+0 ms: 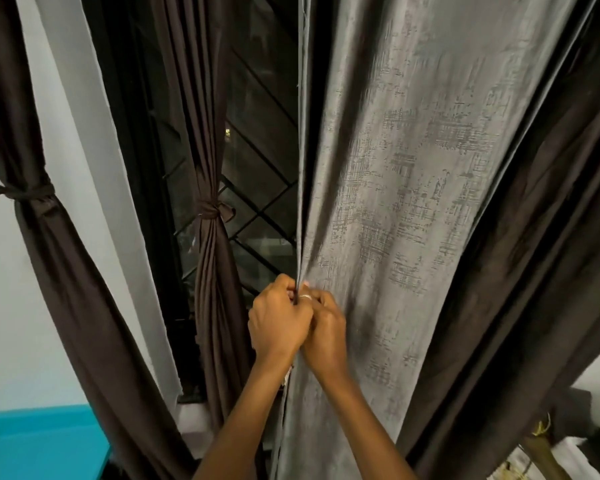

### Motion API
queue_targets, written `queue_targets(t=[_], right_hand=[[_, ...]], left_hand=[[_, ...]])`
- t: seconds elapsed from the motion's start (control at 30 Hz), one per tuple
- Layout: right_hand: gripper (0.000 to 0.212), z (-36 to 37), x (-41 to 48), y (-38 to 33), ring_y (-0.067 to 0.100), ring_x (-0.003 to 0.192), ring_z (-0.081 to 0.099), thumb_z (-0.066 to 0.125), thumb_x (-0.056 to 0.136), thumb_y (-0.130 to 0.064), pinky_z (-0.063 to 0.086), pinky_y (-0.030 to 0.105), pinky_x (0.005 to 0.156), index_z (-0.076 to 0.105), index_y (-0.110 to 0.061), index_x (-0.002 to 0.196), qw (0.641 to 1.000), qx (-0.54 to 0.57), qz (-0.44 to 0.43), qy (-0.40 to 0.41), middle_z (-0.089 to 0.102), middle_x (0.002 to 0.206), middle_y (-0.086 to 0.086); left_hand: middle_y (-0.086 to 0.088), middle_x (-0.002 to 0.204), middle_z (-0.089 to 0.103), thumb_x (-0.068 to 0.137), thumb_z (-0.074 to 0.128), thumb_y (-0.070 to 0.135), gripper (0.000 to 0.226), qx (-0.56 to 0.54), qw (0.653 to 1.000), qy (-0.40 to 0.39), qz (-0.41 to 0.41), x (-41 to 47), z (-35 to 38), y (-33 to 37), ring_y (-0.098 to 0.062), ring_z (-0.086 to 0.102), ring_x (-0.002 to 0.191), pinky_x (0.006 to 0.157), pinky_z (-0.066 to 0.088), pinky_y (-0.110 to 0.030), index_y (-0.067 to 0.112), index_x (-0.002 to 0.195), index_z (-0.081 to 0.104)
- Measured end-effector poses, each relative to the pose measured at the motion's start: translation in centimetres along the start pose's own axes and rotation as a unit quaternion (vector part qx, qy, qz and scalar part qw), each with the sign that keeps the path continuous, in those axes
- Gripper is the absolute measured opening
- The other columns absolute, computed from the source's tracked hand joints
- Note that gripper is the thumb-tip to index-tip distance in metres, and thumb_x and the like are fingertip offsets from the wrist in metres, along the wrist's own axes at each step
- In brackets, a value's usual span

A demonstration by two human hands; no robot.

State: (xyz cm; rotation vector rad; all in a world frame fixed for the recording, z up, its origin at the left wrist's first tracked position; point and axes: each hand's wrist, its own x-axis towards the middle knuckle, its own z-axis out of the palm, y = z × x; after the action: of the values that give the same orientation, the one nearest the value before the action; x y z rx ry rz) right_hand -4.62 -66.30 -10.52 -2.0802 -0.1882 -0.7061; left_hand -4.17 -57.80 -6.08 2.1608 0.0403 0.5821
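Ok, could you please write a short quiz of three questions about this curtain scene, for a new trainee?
1. True or false: both the left hand and the right hand grip the edge of the grey patterned fabric curtain.
2. Multiple choice: the dark brown pleated curtain in front of the window with a black diagonal grille is A) tied at its middle with a knotted band, B) hanging loose, C) lying on the floor.
3. Fill in: the flat surface at the lower left has a ___ colour.
Key: 1 true; 2 A; 3 teal.
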Motion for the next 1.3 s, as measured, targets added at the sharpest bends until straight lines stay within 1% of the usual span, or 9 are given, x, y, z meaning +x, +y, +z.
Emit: queue_targets(t=[0.1,0.23,0.47,0.57,0.7,0.8,0.87,1.07,1.3], right_hand=[[0.027,-0.5,-0.4,0.1,0.007,0.086,0.064,0.053,0.105,-0.031,0.052,0.017,0.071,0.074,-0.017,0.115,0.999,0.023,-0.024,-0.008,0.063,0.098,-0.008],[0.029,-1.9,-0.7,2.1,0.002,0.101,0.065,0.070,0.095,-0.018,0.055,0.021,0.085,0.073,-0.020,0.124,0.998,0.017,0.010,-0.051,0.065,0.112,-0.009],[0.023,-10.0,1.7,3.2,0.021,0.097,0.065,0.074,0.091,-0.020,0.051,0.028,0.086,0.068,-0.011,0.111,0.963,-0.068,0.095,0.243,0.064,0.109,0.005],[0.058,-13.4,2.7,2.7,0.034,0.115,0.049,0.082,0.082,-0.027,0.044,0.046,0.097,0.051,-0.004,0.126,0.918,-0.151,0.119,0.348,0.051,0.123,0.017],[0.074,-15.5,3.4,3.5,0.025,0.116,0.057,0.084,0.081,-0.034,0.050,0.044,0.096,0.042,-0.012,0.139,0.942,-0.069,0.175,0.278,0.059,0.126,0.007],[0.025,-14.4,1.9,3.7,0.019,0.079,0.062,0.076,0.090,-0.019,0.049,0.032,0.070,0.059,-0.008,0.104,0.957,-0.101,0.132,0.238,0.067,0.095,0.006],[0.035,-12.3,0.8,3.7,0.018,0.060,0.045,0.075,0.089,-0.010,0.038,0.033,0.058,0.043,-0.011,0.074,0.958,-0.152,0.075,0.233,0.050,0.072,0.003],[0.023,-5.6,0.0,1.8,0.012,0.068,0.047,0.066,0.091,0.001,0.029,0.015,0.065,0.055,-0.009,0.074,0.982,-0.131,-0.006,0.136,0.053,0.076,0.004],[0.023,-2.8,0.1,0.9,0.003,0.065,0.043,0.053,0.102,-0.016,0.032,0.006,0.058,0.059,-0.009,0.081,0.989,-0.112,-0.019,0.094,0.050,0.080,-0.005]], left_hand=[[0.005,0.073,0.061,0.097,0.056,0.040,0.028,0.004,1.000,0.013,0.024,0.1,0.1,-0.5,-0.019,0.062,0.068,0.061,0.053,-0.042,0.022,0.077,0.051],[0.000,0.072,0.061,0.097,0.059,0.034,0.029,0.018,0.998,0.029,0.049,0.9,-0.7,-1.4,-0.026,0.061,0.067,0.056,0.050,-0.040,0.021,0.074,0.047],[0.002,0.066,0.056,0.096,0.063,0.031,0.031,0.007,0.998,0.036,0.059,1.9,-1.5,-2.8,-0.022,0.056,0.060,0.051,0.040,-0.031,0.022,0.071,0.046],[0.002,0.065,0.056,0.096,0.063,0.030,0.031,0.006,0.997,0.037,0.063,1.9,-1.4,-2.8,-0.021,0.055,0.058,0.049,0.041,-0.032,0.021,0.071,0.047],[0.002,0.066,0.057,0.097,0.063,0.030,0.030,-0.001,0.997,0.038,0.068,1.6,-1.0,-2.6,-0.022,0.056,0.059,0.050,0.042,-0.032,0.022,0.073,0.047],[0.003,0.067,0.059,0.096,0.063,0.032,0.029,-0.012,0.997,0.032,0.064,1.4,-0.5,-2.3,-0.021,0.057,0.059,0.051,0.046,-0.034,0.022,0.073,0.050],[0.003,0.067,0.058,0.096,0.062,0.033,0.028,-0.008,0.996,0.027,0.083,0.6,0.1,-1.7,-0.020,0.056,0.059,0.052,0.048,-0.038,0.022,0.073,0.051],[0.002,0.061,0.052,0.097,0.060,0.038,0.036,-0.019,0.990,-0.004,0.142,-1.1,2.5,0.3,-0.021,0.054,0.057,0.051,0.042,-0.034,0.021,0.068,0.049],[0.002,0.055,0.050,0.096,0.063,0.031,0.036,-0.040,0.991,-0.002,0.124,-0.7,2.4,-0.6,-0.011,0.050,0.050,0.050,0.043,-0.036,0.016,0.065,0.055]])
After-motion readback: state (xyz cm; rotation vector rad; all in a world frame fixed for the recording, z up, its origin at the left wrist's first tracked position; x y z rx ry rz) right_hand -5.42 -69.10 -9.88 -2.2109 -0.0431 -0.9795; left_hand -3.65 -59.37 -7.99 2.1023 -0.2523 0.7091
